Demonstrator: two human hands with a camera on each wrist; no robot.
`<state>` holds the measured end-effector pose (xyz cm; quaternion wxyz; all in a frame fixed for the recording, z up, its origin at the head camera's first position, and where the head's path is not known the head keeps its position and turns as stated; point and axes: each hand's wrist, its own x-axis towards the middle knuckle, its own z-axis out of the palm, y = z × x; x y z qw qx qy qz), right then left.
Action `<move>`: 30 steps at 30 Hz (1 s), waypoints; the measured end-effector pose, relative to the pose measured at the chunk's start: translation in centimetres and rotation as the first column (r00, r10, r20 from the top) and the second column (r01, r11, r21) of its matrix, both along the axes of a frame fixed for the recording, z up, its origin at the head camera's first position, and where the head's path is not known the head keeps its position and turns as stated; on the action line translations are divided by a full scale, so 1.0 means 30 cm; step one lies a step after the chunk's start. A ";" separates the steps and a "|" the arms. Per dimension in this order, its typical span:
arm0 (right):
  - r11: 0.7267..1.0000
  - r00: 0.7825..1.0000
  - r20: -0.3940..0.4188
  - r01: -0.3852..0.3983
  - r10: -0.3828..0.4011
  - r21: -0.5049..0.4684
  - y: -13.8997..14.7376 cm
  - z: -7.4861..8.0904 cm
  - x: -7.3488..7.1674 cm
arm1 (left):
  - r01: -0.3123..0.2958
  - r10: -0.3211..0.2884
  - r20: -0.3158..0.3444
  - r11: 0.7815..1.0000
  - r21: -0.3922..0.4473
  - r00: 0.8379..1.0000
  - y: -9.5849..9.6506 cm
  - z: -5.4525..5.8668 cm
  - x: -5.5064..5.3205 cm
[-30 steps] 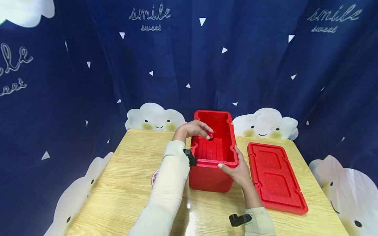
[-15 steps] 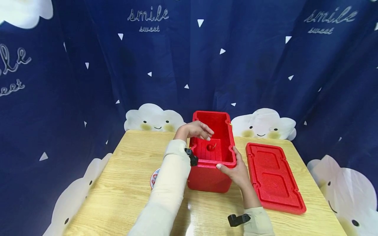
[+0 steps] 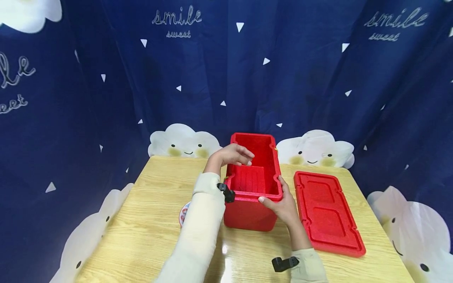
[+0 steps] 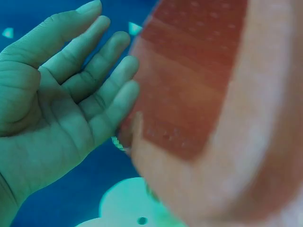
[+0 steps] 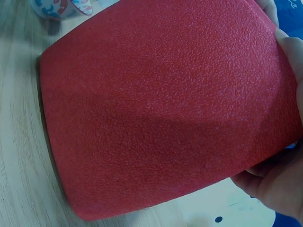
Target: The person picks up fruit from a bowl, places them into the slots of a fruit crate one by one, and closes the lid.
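Observation:
A deep red foam box (image 3: pixel 251 214) stands uncovered on the wooden table. Over its left rim hangs my left hand (image 3: pixel 233 154), holding nothing. In the left wrist view that hand (image 4: pixel 71 80) has its fingers spread and slightly bent beside the box wall (image 4: pixel 189 94). My right hand (image 3: pixel 286 206) grips the box's near right corner, thumb on the front rim and fingers along the right side. The right wrist view shows the box's textured front (image 5: pixel 165 113) with part of the right hand (image 5: pixel 279 184) at its edge. Part of the box's inside is hidden by the left hand.
The red lid (image 3: pixel 329 212) lies flat to the right of the box. A patterned cup or bowl (image 5: pixel 61 7) stands left of the box, mostly behind my left sleeve in the head view. A dark blue curtain (image 3: pixel 226 70) surrounds the wooden table (image 3: pixel 152 204).
My left hand has let go of a small red round thing with a thin stem, which dropped into the box and is now out of sight. My right hand keeps its grip.

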<state>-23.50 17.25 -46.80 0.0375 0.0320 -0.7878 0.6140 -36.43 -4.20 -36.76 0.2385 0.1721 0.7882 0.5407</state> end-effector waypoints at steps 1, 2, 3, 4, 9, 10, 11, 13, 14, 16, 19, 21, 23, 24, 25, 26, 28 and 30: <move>1.000 1.000 0.003 0.002 -0.002 0.002 0.001 0.001 0.000 | -0.005 0.005 -0.031 1.000 -0.009 1.000 -0.008 0.005 0.013; 1.000 1.000 0.007 0.004 -0.004 0.009 0.003 0.001 0.000 | -0.011 0.010 -0.067 1.000 -0.020 0.998 -0.014 0.008 0.025; 1.000 1.000 0.005 0.008 -0.008 0.018 0.006 0.002 0.000 | -0.018 0.015 -0.098 0.999 -0.027 0.995 -0.020 0.010 0.038; 1.000 1.000 0.004 0.013 -0.014 0.026 0.009 0.003 -0.001 | -0.027 0.023 -0.127 0.999 -0.031 0.992 -0.026 0.010 0.050; 0.999 1.000 -0.008 0.025 -0.025 0.019 0.014 0.006 -0.004 | -0.068 0.072 -0.192 0.997 0.028 0.979 -0.050 -0.016 0.118; 1.000 1.000 -0.004 0.023 -0.023 0.015 0.013 0.006 -0.004 | -0.081 0.090 -0.199 0.995 0.053 0.976 -0.055 -0.026 0.132; 1.000 1.000 0.000 0.019 -0.019 0.010 0.011 0.006 -0.004 | -0.093 0.108 -0.206 0.992 0.080 0.973 -0.060 -0.037 0.146; 1.000 1.000 0.008 0.010 -0.010 0.001 0.007 0.007 -0.003 | -0.123 0.151 -0.227 0.984 0.132 0.962 -0.070 -0.060 0.173; 1.000 1.000 0.010 0.006 -0.006 -0.003 0.004 0.008 -0.002 | -0.138 0.173 -0.233 0.977 0.160 0.957 -0.075 -0.071 0.186; 1.000 1.000 0.012 0.002 -0.002 -0.010 0.000 0.008 -0.001 | -0.158 0.209 -0.255 0.965 0.207 0.944 -0.083 -0.088 0.208; 1.000 1.000 0.014 0.007 -0.007 -0.008 -0.003 0.007 0.001 | -0.166 0.232 -0.283 0.956 0.240 0.931 -0.093 -0.107 0.234; 1.000 1.000 0.018 0.009 -0.009 -0.005 -0.005 0.005 0.001 | -0.167 0.238 -0.298 0.955 0.245 0.924 -0.099 -0.115 0.247; 1.000 1.000 0.024 0.011 -0.011 0.002 -0.006 0.001 0.000 | -0.171 0.243 -0.304 0.955 0.244 0.921 -0.106 -0.121 0.258; 1.000 1.000 0.024 0.011 -0.012 0.005 -0.007 0.000 -0.001 | -0.173 0.245 -0.305 0.954 0.244 0.920 -0.109 -0.123 0.264; 1.000 1.000 0.023 0.012 -0.012 0.008 -0.007 -0.002 -0.001 | -0.176 0.246 -0.301 0.954 0.242 0.921 -0.112 -0.125 0.269; 1.000 1.000 0.020 0.014 -0.014 0.009 -0.007 -0.004 -0.002 | -0.178 0.247 -0.299 0.955 0.239 0.922 -0.115 -0.128 0.273; 1.000 1.000 0.014 0.018 -0.019 0.012 -0.006 -0.007 -0.003 | -0.184 0.249 -0.289 0.955 0.234 0.924 -0.119 -0.135 0.280; 1.000 1.000 0.007 0.021 -0.021 0.008 -0.006 -0.010 -0.004 | -0.196 0.257 -0.281 0.954 0.226 0.925 -0.125 -0.141 0.289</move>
